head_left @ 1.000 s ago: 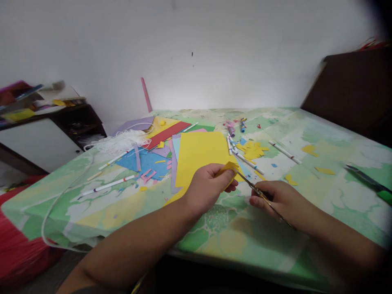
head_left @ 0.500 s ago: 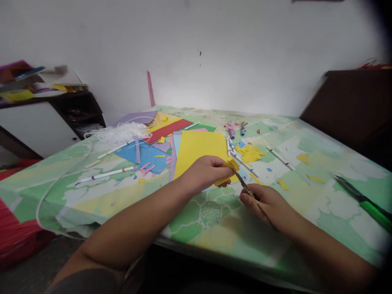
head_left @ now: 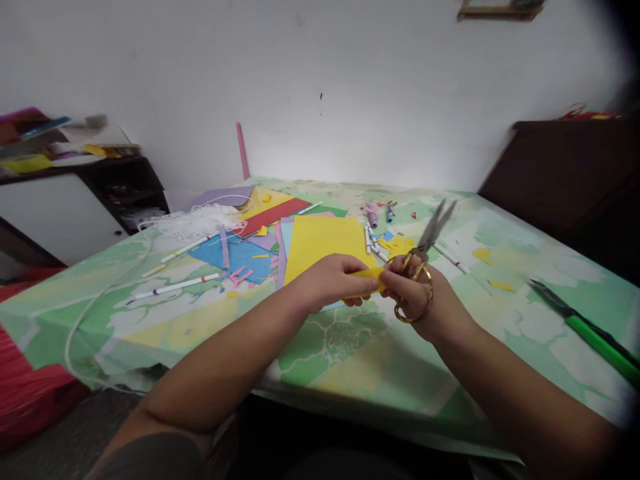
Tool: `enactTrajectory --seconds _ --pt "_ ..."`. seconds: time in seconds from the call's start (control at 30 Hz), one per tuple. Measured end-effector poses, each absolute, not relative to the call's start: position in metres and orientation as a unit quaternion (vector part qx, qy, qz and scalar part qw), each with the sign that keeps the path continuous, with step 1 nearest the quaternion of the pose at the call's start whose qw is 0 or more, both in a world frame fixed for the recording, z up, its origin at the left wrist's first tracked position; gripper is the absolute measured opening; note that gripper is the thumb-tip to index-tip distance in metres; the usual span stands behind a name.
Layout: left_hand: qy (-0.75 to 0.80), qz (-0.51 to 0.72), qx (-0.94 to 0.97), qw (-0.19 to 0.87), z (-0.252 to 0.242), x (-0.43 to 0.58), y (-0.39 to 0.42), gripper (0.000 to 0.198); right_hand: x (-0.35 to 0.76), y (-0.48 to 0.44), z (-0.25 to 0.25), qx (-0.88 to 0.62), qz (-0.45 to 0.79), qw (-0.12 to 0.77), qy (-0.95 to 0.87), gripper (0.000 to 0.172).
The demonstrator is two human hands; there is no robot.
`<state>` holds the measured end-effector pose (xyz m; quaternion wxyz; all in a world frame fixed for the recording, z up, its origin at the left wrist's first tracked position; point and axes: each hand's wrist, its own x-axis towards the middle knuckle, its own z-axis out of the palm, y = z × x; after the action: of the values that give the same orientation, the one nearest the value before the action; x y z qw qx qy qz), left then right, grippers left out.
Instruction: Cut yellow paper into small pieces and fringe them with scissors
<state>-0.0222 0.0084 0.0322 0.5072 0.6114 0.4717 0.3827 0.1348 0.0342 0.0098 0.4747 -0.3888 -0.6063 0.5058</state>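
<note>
My left hand (head_left: 334,280) pinches a small piece of yellow paper (head_left: 364,273) above the table's front part. My right hand (head_left: 417,293) has its thumb and finger at the right end of that piece. Gold-handled scissors (head_left: 420,252) hang in the same hand, their handle loops around its fingers and their blades pointing up and away. Behind my left hand lies a large yellow sheet (head_left: 325,237). Yellow paper scraps (head_left: 395,244) are partly hidden behind the right hand, beside several white markers (head_left: 370,239).
Green-handled scissors (head_left: 593,337) lie at the right. On the left are a bundle of white cord (head_left: 200,220), blue paper (head_left: 240,257), a red strip (head_left: 273,217) and a capped marker (head_left: 175,285). A dark cabinet (head_left: 565,167) stands beyond the table's right edge.
The scissors have left the paper and swung round, their blades now pointing away from me. My right hand has come up to the yellow piece and touches it. The view has shifted slightly.
</note>
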Motion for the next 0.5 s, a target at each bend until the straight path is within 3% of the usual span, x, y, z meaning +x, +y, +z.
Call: enactTrajectory --seconds 0.1,0.2,0.37,0.5 --pt "0.417 0.455 0.545 0.568 0.021 -0.018 0.009 0.023 0.136 0.034 0.009 -0.346 0.522 0.579 -0.523 0.025" --pt "0.381 0.498 0.529 0.572 0.013 -0.006 0.009 0.028 0.139 0.036 0.007 -0.337 0.519 0.603 -0.503 0.026" --pt "0.409 0.520 0.518 0.542 0.005 0.007 0.010 0.027 0.146 0.037 0.002 -0.358 0.509 0.549 -0.558 0.025" --pt "0.403 0.583 0.469 0.527 0.008 0.003 0.014 0.024 0.151 0.034 0.002 -0.467 0.348 0.481 -0.656 0.031"
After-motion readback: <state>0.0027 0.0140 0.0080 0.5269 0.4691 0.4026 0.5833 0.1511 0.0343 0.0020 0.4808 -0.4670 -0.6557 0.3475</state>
